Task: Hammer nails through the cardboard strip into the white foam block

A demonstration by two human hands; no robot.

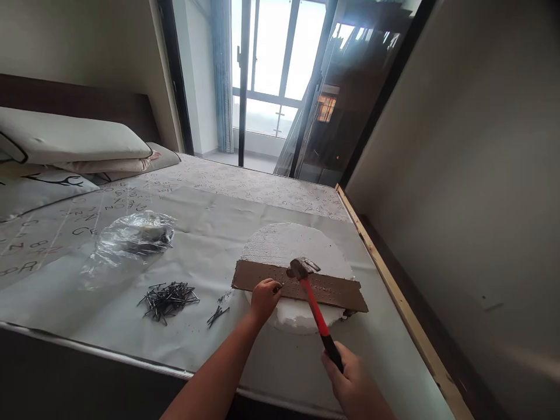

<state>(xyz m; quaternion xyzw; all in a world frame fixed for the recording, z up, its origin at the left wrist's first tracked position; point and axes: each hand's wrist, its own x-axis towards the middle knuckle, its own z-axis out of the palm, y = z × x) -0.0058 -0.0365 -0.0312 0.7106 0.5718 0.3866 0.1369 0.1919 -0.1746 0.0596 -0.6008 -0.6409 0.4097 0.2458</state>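
My right hand (352, 376) grips the black end of a claw hammer (315, 308) with a red and black handle. The hammer's metal head is over a brown strip of board (341, 290), just right of my left hand; I cannot tell whether it touches. My left hand (265, 297) is closed in a pinch at the board's near edge, with a dark nail (277, 287) at the fingertips, mostly hidden. Many small nail heads or holes dot the board. Beneath it lies a round white foam slab (300, 240) with a ragged near edge.
A heap of dark nails (170, 300) lies to the left, with several loose nails (217, 315) nearer my arm. Behind the heap is a clear plastic bag (135, 239). A mattress (210, 204) carries everything, with pillows (74, 143) at left and a wooden rail (385, 277) at right.
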